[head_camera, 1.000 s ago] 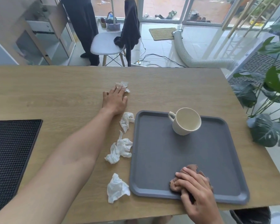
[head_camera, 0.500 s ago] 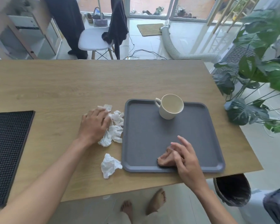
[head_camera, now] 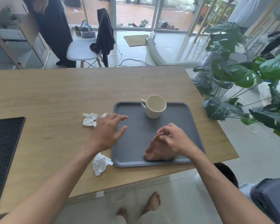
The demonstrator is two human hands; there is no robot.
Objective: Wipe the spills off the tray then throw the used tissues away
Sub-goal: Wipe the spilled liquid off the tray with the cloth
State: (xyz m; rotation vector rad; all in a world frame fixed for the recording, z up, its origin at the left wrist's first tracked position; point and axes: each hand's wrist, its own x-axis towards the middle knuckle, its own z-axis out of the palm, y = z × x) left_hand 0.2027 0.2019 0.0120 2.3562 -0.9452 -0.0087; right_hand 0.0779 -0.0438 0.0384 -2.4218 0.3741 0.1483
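Observation:
A grey tray [head_camera: 136, 143] lies near the table's front right edge with a cream cup [head_camera: 154, 106] at its back. A brown stained tissue [head_camera: 157, 151] rests on the tray's front part, and my right hand [head_camera: 173, 138] pinches its top and lifts it into a peak. My left hand [head_camera: 108, 131] hovers with straight, spread fingers over the tray's left rim, holding nothing. A crumpled white tissue [head_camera: 89, 119] lies on the table just left of it. Another white tissue [head_camera: 101, 163] sits by the tray's front left corner.
A black ribbed mat [head_camera: 3, 156] covers the table's left end. A dark bin [head_camera: 226, 175] shows below the table's right front corner. A large leafy plant [head_camera: 242, 81] stands right of the table. My bare feet [head_camera: 152, 202] are on the floor beneath.
My left hand has let go of the white tissues and moved right over the tray's rim. My right hand went from pressing the brown tissue flat to pinching it up.

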